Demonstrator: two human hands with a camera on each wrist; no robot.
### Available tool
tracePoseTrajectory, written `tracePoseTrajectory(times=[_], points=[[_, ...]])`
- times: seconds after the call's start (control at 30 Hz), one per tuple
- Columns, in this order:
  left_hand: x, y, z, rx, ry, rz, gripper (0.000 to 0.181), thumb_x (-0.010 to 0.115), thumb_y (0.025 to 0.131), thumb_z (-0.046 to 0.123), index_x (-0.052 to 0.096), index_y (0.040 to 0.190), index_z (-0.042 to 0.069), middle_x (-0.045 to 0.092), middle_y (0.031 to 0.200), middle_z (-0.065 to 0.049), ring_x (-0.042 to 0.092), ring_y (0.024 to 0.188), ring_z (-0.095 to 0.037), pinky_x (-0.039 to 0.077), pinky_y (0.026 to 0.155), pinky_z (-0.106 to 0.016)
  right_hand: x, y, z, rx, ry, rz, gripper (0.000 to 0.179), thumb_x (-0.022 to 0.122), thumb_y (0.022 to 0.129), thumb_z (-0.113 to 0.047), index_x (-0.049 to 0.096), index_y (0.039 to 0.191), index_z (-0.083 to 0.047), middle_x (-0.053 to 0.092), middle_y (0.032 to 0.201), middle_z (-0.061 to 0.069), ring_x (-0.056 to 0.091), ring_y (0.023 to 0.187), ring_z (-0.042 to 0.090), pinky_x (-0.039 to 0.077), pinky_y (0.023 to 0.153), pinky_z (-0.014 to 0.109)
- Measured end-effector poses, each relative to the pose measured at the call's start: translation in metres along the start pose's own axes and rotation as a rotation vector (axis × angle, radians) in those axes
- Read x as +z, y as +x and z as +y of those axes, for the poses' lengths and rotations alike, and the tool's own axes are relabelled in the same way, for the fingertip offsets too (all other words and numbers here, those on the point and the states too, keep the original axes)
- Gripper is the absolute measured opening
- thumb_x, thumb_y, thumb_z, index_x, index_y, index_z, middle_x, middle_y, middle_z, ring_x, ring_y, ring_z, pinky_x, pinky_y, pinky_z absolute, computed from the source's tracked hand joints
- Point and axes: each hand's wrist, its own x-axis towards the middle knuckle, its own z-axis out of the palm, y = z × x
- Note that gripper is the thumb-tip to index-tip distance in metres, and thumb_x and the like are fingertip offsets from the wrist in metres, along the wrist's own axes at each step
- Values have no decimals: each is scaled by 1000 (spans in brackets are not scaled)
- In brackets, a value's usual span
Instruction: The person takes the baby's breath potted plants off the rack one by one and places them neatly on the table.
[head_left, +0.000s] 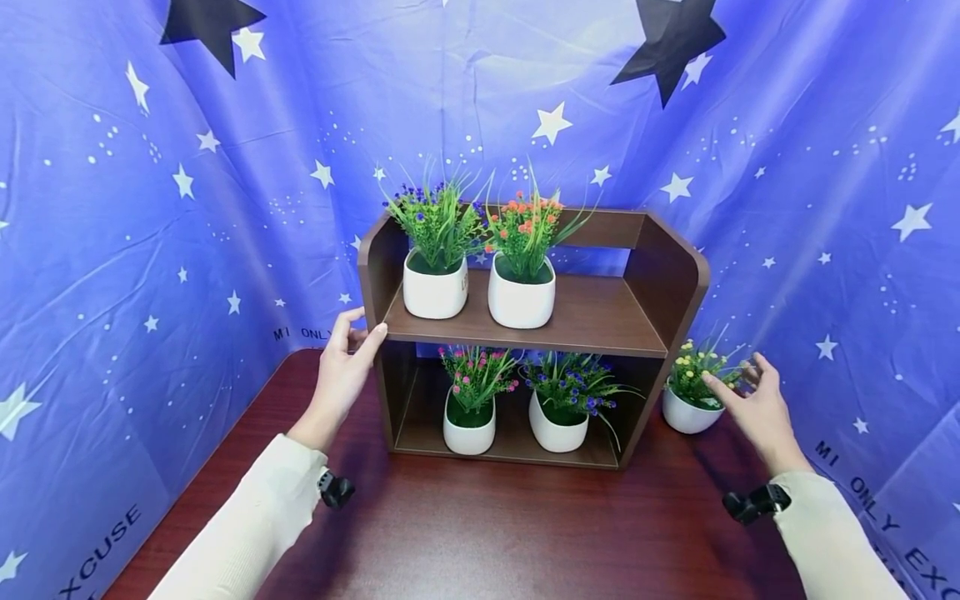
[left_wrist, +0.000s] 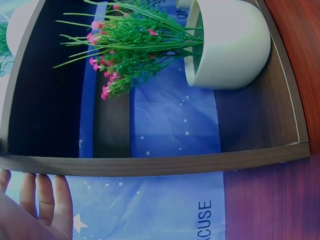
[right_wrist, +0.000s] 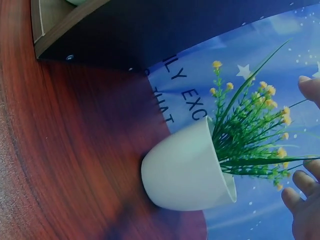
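My left hand (head_left: 345, 367) touches the left side panel of a brown two-tier wooden shelf (head_left: 600, 340), thumb at its front edge. In the left wrist view, straight fingers (left_wrist: 62, 200) meet the outside of that panel. Beside the shelf's right side, a white pot with yellow flowers (right_wrist: 187, 167) stands upright on the table. Around its leaves, my right hand (head_left: 761, 412) is spread with thumb and fingers apart. The right wrist view shows the fingertips (right_wrist: 291, 196) close to the blooms, with most of that hand out of frame.
On the upper tier stand a purple-flowered pot (head_left: 435, 287) and an orange-flowered pot (head_left: 521, 293). The lower tier holds a pink-flowered pot (head_left: 468, 429) and a blue-flowered pot (head_left: 558, 425). A starry blue curtain (head_left: 465, 100) surrounds the reddish table (head_left: 487, 533) on three sides.
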Motion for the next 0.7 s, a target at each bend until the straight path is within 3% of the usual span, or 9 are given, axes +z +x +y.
tracePoseTrajectory(times=[0.33, 0.57, 0.7], points=[[1, 0, -1, 5, 9, -1, 46, 68, 96, 37, 55, 135, 17, 61, 102, -10, 58, 74, -11, 48, 68, -24, -3, -3, -17, -51, -28, 76, 94, 67, 96, -40, 7, 159, -4, 30, 157, 26, 34, 137, 49, 26, 113, 58], [0, 0, 0, 12, 18, 5, 45, 68, 96, 37, 55, 135, 16, 62, 99, -8, 58, 75, -12, 48, 70, -25, -8, -3, -32, -40, -25, 137, 88, 67, 95, -39, 14, 159, -7, 36, 154, 24, 39, 135, 45, 28, 115, 50], [0, 0, -1, 13, 23, 9, 44, 67, 97, 37, 55, 134, 17, 62, 98, -8, 58, 76, -12, 47, 70, -25, -10, -2, -39, -45, -16, 172, 83, 68, 95, -37, 21, 158, -10, 41, 153, 21, 42, 137, 32, 31, 115, 39]])
